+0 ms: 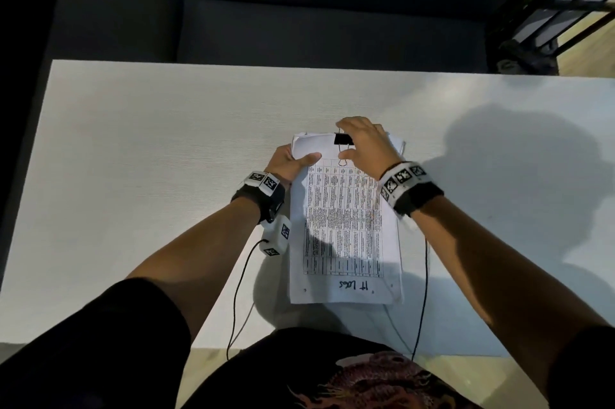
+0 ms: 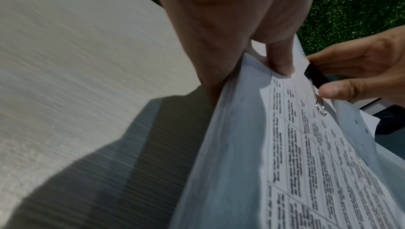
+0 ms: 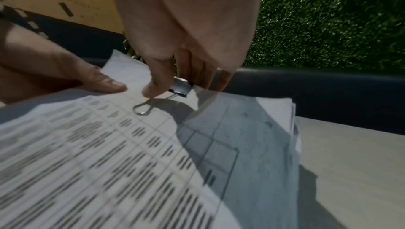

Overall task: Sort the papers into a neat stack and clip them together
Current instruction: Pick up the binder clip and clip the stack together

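A stack of white papers with a printed table on top lies on the white table, a little fanned at its right edge. A black binder clip sits on the middle of the stack's far edge, with one wire handle folded flat on the top sheet. My left hand grips the far left corner, thumb on top and fingers hidden beneath. My right hand pinches the clip, thumb by the handle and fingers curled over the far side. The far left corner of the stack is lifted slightly.
A dark sofa runs along the table's far edge, with a green hedge wall behind it. Thin cables hang from both wrists over the near table edge. A black metal frame stands at the far right.
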Available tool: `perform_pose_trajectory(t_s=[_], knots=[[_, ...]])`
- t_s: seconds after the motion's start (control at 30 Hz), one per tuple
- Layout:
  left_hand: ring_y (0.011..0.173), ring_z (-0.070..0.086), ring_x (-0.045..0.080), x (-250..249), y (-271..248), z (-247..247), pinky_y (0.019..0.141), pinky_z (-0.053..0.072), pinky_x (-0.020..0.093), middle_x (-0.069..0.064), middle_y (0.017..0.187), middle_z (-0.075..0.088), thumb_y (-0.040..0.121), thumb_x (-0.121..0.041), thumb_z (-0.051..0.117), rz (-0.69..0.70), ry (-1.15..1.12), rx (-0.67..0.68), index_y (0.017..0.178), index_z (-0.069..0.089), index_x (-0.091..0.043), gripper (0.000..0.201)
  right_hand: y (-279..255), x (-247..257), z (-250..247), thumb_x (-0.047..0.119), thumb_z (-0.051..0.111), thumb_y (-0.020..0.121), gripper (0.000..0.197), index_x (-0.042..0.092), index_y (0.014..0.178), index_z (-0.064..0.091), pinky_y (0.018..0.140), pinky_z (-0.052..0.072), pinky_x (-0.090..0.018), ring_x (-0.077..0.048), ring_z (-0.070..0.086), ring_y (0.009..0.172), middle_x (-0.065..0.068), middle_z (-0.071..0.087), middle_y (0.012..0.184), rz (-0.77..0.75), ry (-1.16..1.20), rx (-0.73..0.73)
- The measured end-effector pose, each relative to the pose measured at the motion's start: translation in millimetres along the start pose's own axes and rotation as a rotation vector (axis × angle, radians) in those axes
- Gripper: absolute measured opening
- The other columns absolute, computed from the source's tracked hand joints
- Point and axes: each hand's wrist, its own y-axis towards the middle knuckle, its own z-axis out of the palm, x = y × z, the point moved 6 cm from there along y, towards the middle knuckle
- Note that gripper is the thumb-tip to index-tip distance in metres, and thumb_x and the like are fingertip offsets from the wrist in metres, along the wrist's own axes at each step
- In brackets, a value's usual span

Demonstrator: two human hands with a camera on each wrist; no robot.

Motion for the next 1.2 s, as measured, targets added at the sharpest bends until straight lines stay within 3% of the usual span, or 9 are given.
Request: perform_pose_trajectory(t_s=[0.27, 0.43, 0.53, 0.63, 0.7, 0.83, 1.0, 1.1, 1.2], knots=[[0.112, 0.062, 0.04, -5.3, -1.9, 8.3, 0.099, 0.051, 0.052, 0.024, 0.117, 0.067, 0.078, -0.022, 0.078, 0.067, 0.031, 0.054, 0.125, 0.061, -0.007, 0.053, 15.4, -6.8, -12.8, 0.017, 0.076, 0.079, 0.028, 0.014, 0.103, 0.062, 0.08, 0.04, -0.03, -0.025, 0.058, 0.097, -0.002, 0.062, 0.099, 0.044, 0.179, 0.34], [0.08, 0.065, 0.016, -13.0, -4.0, 1.3, 0.075, 0.055, 0.027, -0.004, 0.082, 0.07, 0.082, -0.019, 0.075, 0.076, 0.039, 0.046, 0.127, 0.055, 0.006, 0.055, -8.0, -57.2, -28.7, 0.029, 0.087, 0.064, 0.079, 0.033, 0.132, 0.046, 0.102, 0.039, -0.037, -0.018, 0.052, 0.116, 0.003, 0.057, 0.123, 0.254, 0.484, 0.16], [0.062, 0.054, 0.006, -20.0, -1.5, -8.8, 0.057, 0.047, 0.015, -0.013, 0.061, 0.06, 0.086, -0.006, 0.069, 0.063, -0.009, 0.034, 0.118, 0.056, 0.014, 0.04, -51.8, -91.3, -17.4, 0.033, 0.093, 0.052, 0.099, 0.023, 0.136, 0.042, 0.105, 0.041, -0.04, -0.021, 0.052, 0.119, -0.005, 0.053, 0.134, 0.367, 0.855, 0.012], [0.068, 0.057, 0.009, -36.4, -4.7, -6.7, 0.058, 0.049, 0.017, -0.005, 0.071, 0.062, 0.087, -0.001, 0.066, 0.072, -0.077, 0.021, 0.118, 0.06, 0.006, 0.032, -94.3, -85.2, 33.3, 0.028, 0.092, 0.052, 0.08, 0.017, 0.123, 0.058, 0.103, 0.046, -0.041, -0.025, 0.059, 0.12, -0.005, 0.064, 0.126, 0.387, 1.206, 0.226], [0.081, 0.061, 0.015, -48.2, -2.1, -1.5, 0.068, 0.055, 0.019, 0.002, 0.086, 0.067, 0.087, -0.001, 0.065, 0.093, -0.155, 0.005, 0.125, 0.055, 0.009, 0.04, -108.2, -84.6, 47.7, 0.031, 0.094, 0.049, 0.072, 0.023, 0.114, 0.064, 0.102, 0.046, -0.037, -0.018, 0.062, 0.117, 0.001, 0.069, 0.118, 0.431, 1.277, 0.135], [0.106, 0.063, 0.028, -60.2, -0.2, 33.8, 0.097, 0.052, 0.041, 0.017, 0.12, 0.065, 0.087, -0.011, 0.069, 0.085, -0.261, -0.007, 0.127, 0.054, -0.001, 0.043, -128.0, -100.4, 15.7, 0.005, 0.076, 0.074, 0.04, 0.023, 0.107, 0.063, 0.086, 0.054, -0.021, -0.003, 0.068, 0.098, 0.001, 0.069, 0.11, 0.42, 1.273, -0.235], [0.096, 0.061, 0.023, -16.1, -14.8, 131.1, 0.088, 0.054, 0.039, 0.016, 0.108, 0.066, 0.079, -0.005, 0.076, -0.037, 0.145, 0.259, 0.116, 0.055, -0.002, 0.043, -161.7, -169.3, -18.9, 0.008, 0.079, 0.071, 0.041, 0.01, 0.11, 0.066, 0.097, 0.05, -0.048, -0.028, 0.066, 0.106, -0.015, 0.069, 0.113, 0.476, 1.101, -0.305], [0.092, 0.05, 0.023, 10.4, -15.6, 190.3, 0.079, 0.047, 0.039, 0.016, 0.102, 0.056, 0.078, -0.007, 0.07, -0.054, 0.414, 0.283, 0.12, 0.044, 0.006, 0.051, -191.3, -221.9, -33.2, 0.039, 0.085, 0.052, 0.058, 0.01, 0.098, 0.065, 0.082, 0.054, -0.041, -0.024, 0.065, 0.09, -0.01, 0.068, 0.1, 0.59, 0.966, -0.306], [0.093, 0.04, 0.02, 14.0, -11.8, 251.2, 0.069, 0.04, 0.032, 0.006, 0.093, 0.041, 0.088, 0.002, 0.058, -0.02, 0.612, 0.296, 0.11, 0.031, -0.004, 0.035, -218.4, -270.4, -44.5, 0.024, 0.082, 0.07, 0.048, 0.0, 0.105, 0.06, 0.071, 0.055, -0.041, -0.023, 0.057, 0.08, -0.011, 0.06, 0.094, 0.702, 0.833, -0.35]])
